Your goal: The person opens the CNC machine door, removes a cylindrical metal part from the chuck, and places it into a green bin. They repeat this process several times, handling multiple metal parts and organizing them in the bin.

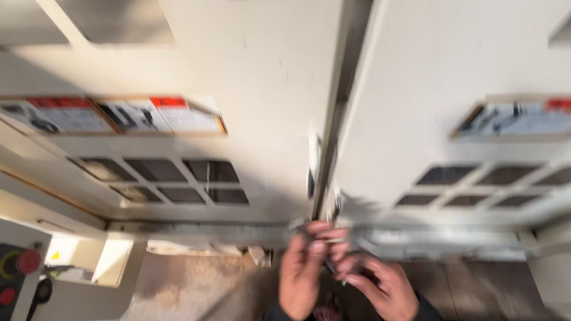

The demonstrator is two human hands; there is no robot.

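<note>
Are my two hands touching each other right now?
Cannot tell. In the blurred head view, the left hand and right hand sit close together, but neither contact nor gap shows plainly.

A dusty brown floor (174, 298) runs along the foot of the cream machine doors (259, 81). Pale debris (259, 254) lies on it near the door sill (223, 230); blur hides finer detail.

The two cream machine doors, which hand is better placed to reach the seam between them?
Probably the left hand. It is raised higher, its fingers just below the dark seam between the doors. The right hand sits lower, curled around a small, blurred, unidentifiable item.
</note>
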